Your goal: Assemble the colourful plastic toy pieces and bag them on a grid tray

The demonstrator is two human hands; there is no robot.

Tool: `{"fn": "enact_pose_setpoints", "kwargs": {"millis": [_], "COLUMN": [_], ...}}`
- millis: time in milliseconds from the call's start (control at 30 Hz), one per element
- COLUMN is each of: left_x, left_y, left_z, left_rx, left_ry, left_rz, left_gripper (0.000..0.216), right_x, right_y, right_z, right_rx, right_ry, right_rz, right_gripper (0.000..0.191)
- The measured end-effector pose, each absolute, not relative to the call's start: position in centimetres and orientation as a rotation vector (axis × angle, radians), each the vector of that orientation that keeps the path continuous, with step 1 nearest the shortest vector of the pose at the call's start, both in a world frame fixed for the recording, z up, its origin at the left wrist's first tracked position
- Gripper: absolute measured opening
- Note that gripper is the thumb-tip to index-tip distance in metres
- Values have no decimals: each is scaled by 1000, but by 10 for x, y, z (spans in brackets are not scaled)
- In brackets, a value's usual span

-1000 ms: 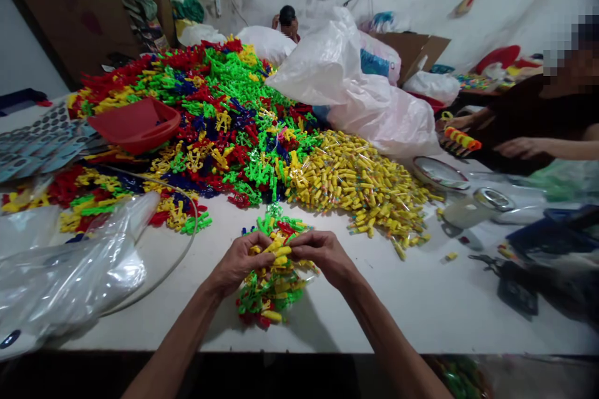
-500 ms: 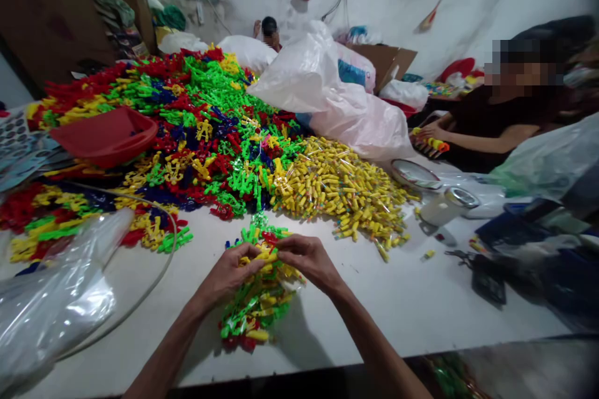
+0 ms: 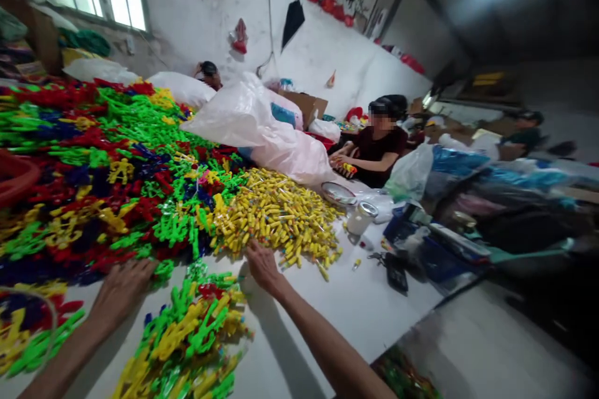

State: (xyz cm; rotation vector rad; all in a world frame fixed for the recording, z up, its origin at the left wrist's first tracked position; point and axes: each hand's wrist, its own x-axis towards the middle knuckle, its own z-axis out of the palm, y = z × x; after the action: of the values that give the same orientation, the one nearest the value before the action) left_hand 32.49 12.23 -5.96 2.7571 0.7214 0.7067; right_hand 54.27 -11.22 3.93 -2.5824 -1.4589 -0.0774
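My left hand (image 3: 125, 290) reaches onto the front edge of a big heap of red, green, yellow and blue plastic toy figures (image 3: 121, 174). Its fingers stretch forward, fairly flat, beside some green figures. At the near edge of a pile of small yellow tube-shaped pieces (image 3: 290, 218), my right hand (image 3: 262, 267) has its fingers bunched together. Whatever lies between those fingertips is hidden. Between my forearms, on the white table (image 3: 369, 299), sits a smaller heap of figures mixed with yellow pieces (image 3: 191, 336).
A large white plastic bag (image 3: 281, 149) lies behind the yellow pile. To its right are a round mirror-like dish (image 3: 337, 193), a lidded jar (image 3: 361, 218) and a black pouch with keys (image 3: 395, 273). A red scoop (image 3: 16, 177) rests at left. A seated co-worker (image 3: 381, 143) handles yellow-orange pieces.
My hands were together over the small heap, fingering a yellow piece. Now they are apart, the left at the figure heap, the right at the yellow pile. The view has swung right and up.
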Motion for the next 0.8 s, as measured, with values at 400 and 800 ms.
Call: {"fn": "enact_pose_setpoints", "kwargs": {"millis": [400, 800], "left_x": [293, 279], "left_y": [57, 38], "left_z": [16, 15], "left_rx": [1768, 991], "left_ry": [918, 924], "left_rz": [779, 727], "left_gripper": [24, 37], "right_x": [481, 423], "right_y": [-141, -138], "right_z": [72, 100], "right_rx": [-1663, -1480], "right_ry": [-672, -613], "right_rz": [520, 748], "right_gripper": [25, 31]}}
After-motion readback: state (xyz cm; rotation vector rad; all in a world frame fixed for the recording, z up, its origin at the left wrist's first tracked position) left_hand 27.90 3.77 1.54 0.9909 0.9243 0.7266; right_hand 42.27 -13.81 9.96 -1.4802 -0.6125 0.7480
